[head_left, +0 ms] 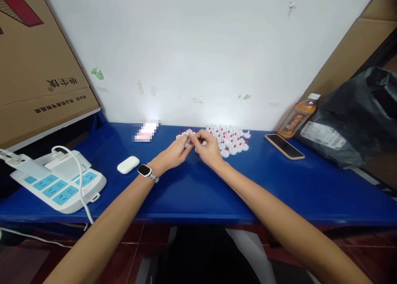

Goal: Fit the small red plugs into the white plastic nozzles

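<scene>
My left hand (177,152), with a watch on its wrist, is closed on a small white nozzle cap (187,143), mostly hidden by the fingers. My right hand (209,146) meets it from the right, thumb and fingers pinched at the same cap. Just behind my left fingers stand several white caps with red tips (185,132). To the right of my right hand lies a larger cluster of white caps (231,142), many with red tips and some with no red showing. Both hands are just above the blue table (198,193).
At left are a white power strip (62,189) with a cable and a white earbud case (128,164). On the right lie a phone (284,146), an orange drink bottle (297,116) and a black plastic bag (344,114). A white wall (198,56) rises behind the table.
</scene>
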`<state>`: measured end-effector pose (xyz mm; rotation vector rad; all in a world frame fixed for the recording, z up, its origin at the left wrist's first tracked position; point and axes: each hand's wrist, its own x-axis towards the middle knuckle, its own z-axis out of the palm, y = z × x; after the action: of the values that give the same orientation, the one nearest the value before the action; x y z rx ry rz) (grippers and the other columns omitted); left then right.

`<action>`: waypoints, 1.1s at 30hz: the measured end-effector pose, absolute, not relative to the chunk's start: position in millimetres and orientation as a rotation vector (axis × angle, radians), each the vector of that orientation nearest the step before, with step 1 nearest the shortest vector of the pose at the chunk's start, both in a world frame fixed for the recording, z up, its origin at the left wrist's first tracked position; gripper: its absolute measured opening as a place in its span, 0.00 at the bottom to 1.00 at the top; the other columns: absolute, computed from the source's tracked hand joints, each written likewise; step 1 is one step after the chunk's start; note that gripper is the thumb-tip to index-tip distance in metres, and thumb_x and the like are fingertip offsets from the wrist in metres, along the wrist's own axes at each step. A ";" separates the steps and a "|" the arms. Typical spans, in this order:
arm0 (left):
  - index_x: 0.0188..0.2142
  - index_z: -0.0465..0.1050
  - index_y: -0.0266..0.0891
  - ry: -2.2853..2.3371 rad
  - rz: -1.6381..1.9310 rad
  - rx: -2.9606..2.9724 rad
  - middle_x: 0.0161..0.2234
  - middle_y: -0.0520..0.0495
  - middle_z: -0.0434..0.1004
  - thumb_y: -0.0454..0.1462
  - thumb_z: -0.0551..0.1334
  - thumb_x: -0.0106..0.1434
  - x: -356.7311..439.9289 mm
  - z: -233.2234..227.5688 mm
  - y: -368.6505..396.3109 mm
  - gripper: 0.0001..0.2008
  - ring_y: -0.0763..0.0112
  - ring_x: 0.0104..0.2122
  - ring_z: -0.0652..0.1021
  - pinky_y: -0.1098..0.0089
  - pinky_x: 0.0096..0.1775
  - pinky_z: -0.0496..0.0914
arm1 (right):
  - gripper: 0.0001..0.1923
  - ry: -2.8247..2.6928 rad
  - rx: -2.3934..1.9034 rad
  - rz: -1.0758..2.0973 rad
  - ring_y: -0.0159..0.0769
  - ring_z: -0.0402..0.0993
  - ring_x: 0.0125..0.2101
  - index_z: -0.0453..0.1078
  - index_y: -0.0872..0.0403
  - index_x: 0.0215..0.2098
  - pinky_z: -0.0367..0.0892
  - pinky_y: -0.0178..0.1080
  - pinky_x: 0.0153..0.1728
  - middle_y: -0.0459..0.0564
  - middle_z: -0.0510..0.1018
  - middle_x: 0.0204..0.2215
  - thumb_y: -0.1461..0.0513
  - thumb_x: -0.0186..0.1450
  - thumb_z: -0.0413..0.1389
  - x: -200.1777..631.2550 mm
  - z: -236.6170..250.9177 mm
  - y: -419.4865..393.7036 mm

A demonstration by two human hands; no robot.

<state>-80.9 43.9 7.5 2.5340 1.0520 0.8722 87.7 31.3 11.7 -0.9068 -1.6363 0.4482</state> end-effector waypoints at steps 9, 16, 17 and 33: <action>0.47 0.65 0.39 1.027 0.972 2.531 0.41 0.43 0.75 0.44 0.51 0.74 -69.2 22.8 33.9 0.13 0.62 0.39 0.77 0.63 0.43 0.69 | 0.12 -1.598 -0.846 0.649 0.31 0.67 0.27 0.67 0.52 0.32 0.64 0.36 0.31 0.43 0.73 0.26 0.52 0.65 0.59 93.4 25.7 34.4; 0.49 0.67 0.40 1.109 0.928 2.344 0.28 0.53 0.70 0.48 0.62 0.65 -96.7 28.6 40.4 0.19 0.72 0.25 0.69 0.70 0.30 0.64 | 0.10 -1.777 -0.940 0.657 0.31 0.67 0.25 0.66 0.52 0.31 0.62 0.35 0.29 0.43 0.73 0.24 0.56 0.64 0.59 122.8 33.6 36.9; 0.43 0.69 0.39 1.163 0.893 2.292 0.25 0.54 0.68 0.48 0.62 0.65 -104.0 27.9 44.4 0.15 0.73 0.23 0.68 0.71 0.28 0.62 | 0.08 -1.838 -0.971 0.629 0.31 0.67 0.25 0.66 0.52 0.31 0.62 0.35 0.29 0.43 0.73 0.24 0.58 0.63 0.59 126.4 33.1 36.1; 0.31 0.69 0.40 1.146 0.680 2.317 0.24 0.52 0.70 0.46 0.58 0.66 -90.5 14.4 43.0 0.13 0.72 0.24 0.69 0.71 0.28 0.61 | 0.05 -2.190 -1.317 0.237 0.38 0.71 0.35 0.74 0.52 0.35 0.55 0.44 0.47 0.44 0.78 0.26 0.59 0.63 0.61 133.2 27.1 36.7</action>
<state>-90.5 43.0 14.4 2.3169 1.1458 0.6799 133.2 36.7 27.1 -1.3171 -2.1900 0.2374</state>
